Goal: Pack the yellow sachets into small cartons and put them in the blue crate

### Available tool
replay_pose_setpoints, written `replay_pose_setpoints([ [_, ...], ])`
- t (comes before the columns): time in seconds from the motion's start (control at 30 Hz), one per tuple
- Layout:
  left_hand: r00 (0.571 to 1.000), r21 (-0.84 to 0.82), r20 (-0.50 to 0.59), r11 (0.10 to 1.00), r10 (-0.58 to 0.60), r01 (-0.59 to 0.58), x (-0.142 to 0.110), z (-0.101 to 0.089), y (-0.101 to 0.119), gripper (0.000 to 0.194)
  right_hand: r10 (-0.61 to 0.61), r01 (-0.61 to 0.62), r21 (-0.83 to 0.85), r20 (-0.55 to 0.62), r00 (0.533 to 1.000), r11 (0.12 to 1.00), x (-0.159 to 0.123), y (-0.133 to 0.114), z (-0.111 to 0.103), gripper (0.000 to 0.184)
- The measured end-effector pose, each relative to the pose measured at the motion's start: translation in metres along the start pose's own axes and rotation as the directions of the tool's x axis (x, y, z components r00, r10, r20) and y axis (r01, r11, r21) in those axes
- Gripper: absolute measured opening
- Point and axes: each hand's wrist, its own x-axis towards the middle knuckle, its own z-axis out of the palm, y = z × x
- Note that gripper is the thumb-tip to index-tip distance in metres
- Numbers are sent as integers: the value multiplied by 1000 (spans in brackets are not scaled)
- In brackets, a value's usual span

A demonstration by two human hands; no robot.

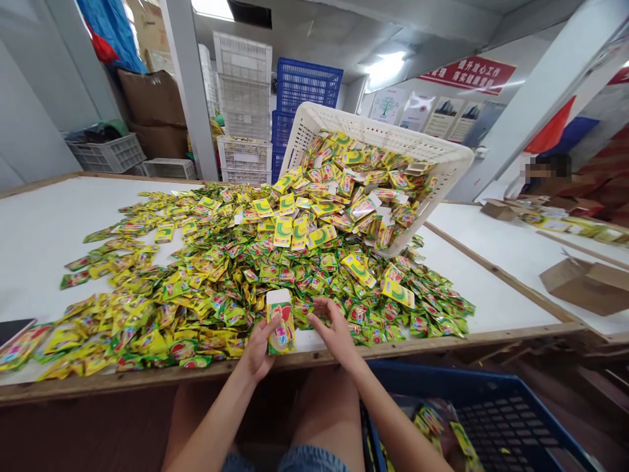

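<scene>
My left hand is closed on a small yellow-green carton with its white flap up, held upright at the table's front edge. My right hand hovers just right of the carton, fingers spread and curled over the pile of yellow-green sachets, holding nothing I can see. The sachets spread across the white table and spill from a tilted white basket resting on its side at the back right.
A blue crate with a few filled packs stands at my right knee. A dark phone lies at the table's left edge. Cardboard boxes sit on the neighbouring table, where another person works. Stacked white and blue crates stand behind.
</scene>
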Motion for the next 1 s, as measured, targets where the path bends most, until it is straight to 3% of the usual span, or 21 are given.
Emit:
replay_pose_setpoints([
  [0.17,1000,-37,25,999,1,-1,-7,5,-4,31,52,-43,81,-113,992,996,-3,-15,19,27],
  [0.3,1000,-62,23,998,14,-12,-10,5,-6,35,84,-80,55,-76,994,995,-6,-14,20,24],
  [0.5,1000,-49,21,999,7,-6,-12,6,-3,36,16,-15,41,-27,1000,999,-3,-14,2,22],
  [0.73,1000,13,-24,1000,-16,17,-16,12,0,32,-17,32,-97,152,988,995,10,-28,-21,20],
  [0.9,1000,-44,11,999,3,-3,-19,15,-9,31,148,-154,75,79,986,985,7,-25,-3,24],
  [1.0,1000,-56,3,998,16,-16,-21,14,-13,28,175,-173,103,-16,984,980,2,-17,9,24],
])
